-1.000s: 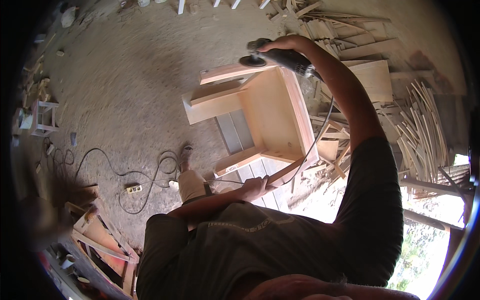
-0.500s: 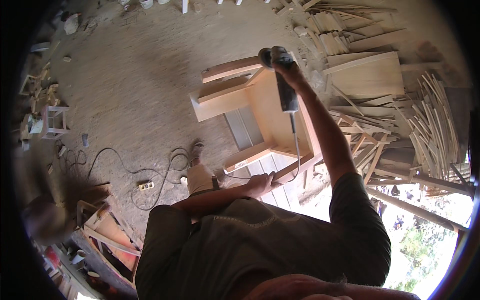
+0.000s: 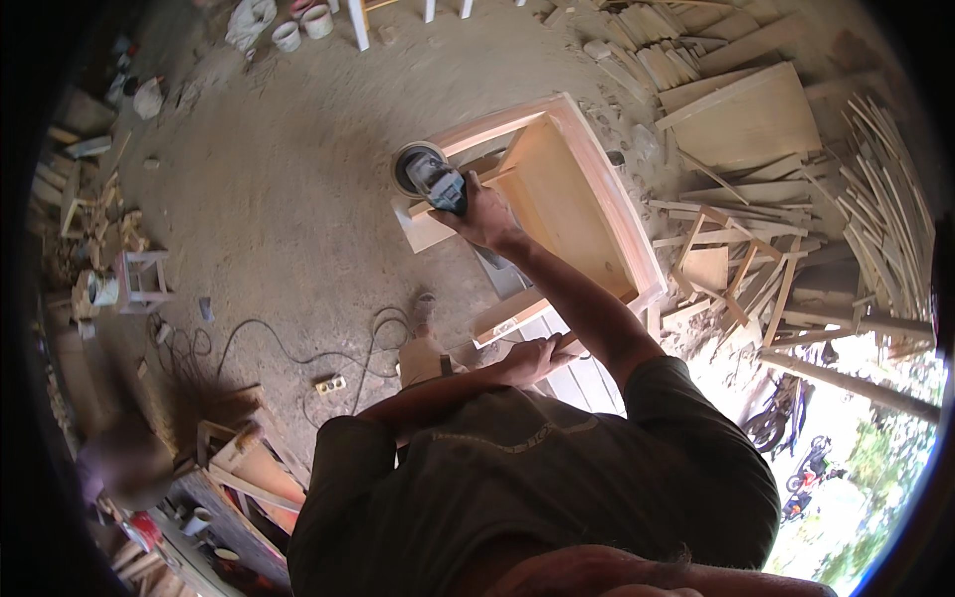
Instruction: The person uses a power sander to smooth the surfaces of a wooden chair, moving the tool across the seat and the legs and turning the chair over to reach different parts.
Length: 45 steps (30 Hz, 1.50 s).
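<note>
A wooden cabinet frame [image 3: 615,204], box-like with an open front, stands before me. My right hand [image 3: 487,214] is wrapped round the body of an angle grinder [image 3: 438,181] with a round disc. The disc is at the far left end of the frame's top rail; whether it touches the wood, I cannot tell. Close to my body, my left hand [image 3: 531,360] is closed on the near edge of the frame, and its fingertips are partly hidden. My right forearm crosses above the frame's opening.
A power cable [image 3: 261,326] loops over the dusty floor to a socket block [image 3: 330,384]. Scrap boards and thin strips [image 3: 880,209] are heaped at the right. Small wooden stools [image 3: 145,281] and buckets [image 3: 316,22] stand farther off. At lower left, a blurred person [image 3: 124,463] is near.
My right hand has swept the grinder leftward and nearer, from the frame's far right corner to the left end of the rail. The left hand keeps its grip. The view has shifted a little.
</note>
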Tool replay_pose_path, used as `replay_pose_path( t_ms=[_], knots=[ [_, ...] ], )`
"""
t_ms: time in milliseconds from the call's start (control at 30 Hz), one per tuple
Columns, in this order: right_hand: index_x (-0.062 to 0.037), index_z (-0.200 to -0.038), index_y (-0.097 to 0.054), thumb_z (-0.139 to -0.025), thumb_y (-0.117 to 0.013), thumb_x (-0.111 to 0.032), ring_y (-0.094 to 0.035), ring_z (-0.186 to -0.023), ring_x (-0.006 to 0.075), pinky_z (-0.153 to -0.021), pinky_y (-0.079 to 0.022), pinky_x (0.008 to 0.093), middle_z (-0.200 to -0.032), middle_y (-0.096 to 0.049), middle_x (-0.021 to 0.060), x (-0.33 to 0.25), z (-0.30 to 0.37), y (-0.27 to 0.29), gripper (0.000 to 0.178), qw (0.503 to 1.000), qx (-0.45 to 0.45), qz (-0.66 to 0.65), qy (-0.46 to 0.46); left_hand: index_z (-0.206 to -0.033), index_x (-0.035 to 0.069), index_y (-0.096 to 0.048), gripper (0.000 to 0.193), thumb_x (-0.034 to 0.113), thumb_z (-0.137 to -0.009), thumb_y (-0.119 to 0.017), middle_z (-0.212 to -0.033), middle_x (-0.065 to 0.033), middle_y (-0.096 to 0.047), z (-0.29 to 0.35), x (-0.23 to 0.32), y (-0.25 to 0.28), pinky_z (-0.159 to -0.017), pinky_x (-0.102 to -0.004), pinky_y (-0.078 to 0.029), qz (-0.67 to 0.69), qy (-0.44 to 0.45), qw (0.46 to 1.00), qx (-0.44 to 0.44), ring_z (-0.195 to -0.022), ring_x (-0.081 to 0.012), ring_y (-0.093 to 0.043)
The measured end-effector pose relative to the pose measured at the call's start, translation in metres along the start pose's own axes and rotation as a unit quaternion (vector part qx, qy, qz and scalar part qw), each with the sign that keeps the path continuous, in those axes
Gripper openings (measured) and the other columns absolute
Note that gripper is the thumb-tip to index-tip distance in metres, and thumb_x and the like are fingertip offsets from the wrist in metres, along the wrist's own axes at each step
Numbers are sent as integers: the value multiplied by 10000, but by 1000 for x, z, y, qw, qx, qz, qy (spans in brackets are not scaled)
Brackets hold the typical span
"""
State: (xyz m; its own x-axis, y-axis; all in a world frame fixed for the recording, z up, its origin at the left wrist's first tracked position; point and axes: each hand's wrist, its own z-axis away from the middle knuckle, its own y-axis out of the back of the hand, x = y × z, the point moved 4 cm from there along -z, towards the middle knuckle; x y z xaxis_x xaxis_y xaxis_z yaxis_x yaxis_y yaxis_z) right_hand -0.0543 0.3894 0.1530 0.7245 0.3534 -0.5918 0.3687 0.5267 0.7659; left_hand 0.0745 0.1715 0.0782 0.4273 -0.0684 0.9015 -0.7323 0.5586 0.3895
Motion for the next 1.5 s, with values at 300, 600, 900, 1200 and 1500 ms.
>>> replay_pose_path(
  t_ms=[300,600,900,1200,1500],
  knots=[
    [69,-1289,-489,-826,-794,-504,-662,-1091,475,-895,-540,488,-1105,-681,325,108,-8,29,797,969,198,-147,-34,-1313,-77,-497,597,463,-1062,-471,-828,-309,-673,2,19,17,-645,-523,-516,-18,-15,1000,-16,-766,-451,-690],
    [95,-1237,-525,-811,-802,-528,-668,-1091,460,-921,-534,462,-1116,-679,328,146,-20,74,804,936,287,-189,-77,-1231,-55,-580,568,477,-1043,-509,-776,-264,-678,-5,-15,-23,-611,-504,-522,-56,-58,995,56,-704,-419,-689],
    [32,-1045,-735,-734,-776,-615,-739,-876,304,-791,-562,436,-927,-745,218,122,-54,178,719,974,180,-11,-136,-1484,117,-511,467,251,-1036,-502,-1267,-345,-550,2,6,-7,-622,-472,-552,-225,-97,969,-38,-780,-363,-673],
    [1,-1072,-737,-755,-722,-573,-738,-900,360,-813,-562,445,-947,-744,231,136,48,174,655,972,162,2,-172,-1608,161,-329,637,181,-997,-510,-1457,-361,-426,-4,-18,-34,-652,-414,-580,-331,-137,930,-86,-918,-343,-650],
    [27,-1234,-601,-783,-755,-610,-711,-1012,364,-868,-547,437,-1059,-716,246,176,194,157,795,948,155,-38,-274,-1308,-107,-555,608,435,-1032,-544,-1038,-303,-675,-9,-30,-8,-788,-468,-575,-142,-152,971,-121,-883,-432,-699]
  ],
)
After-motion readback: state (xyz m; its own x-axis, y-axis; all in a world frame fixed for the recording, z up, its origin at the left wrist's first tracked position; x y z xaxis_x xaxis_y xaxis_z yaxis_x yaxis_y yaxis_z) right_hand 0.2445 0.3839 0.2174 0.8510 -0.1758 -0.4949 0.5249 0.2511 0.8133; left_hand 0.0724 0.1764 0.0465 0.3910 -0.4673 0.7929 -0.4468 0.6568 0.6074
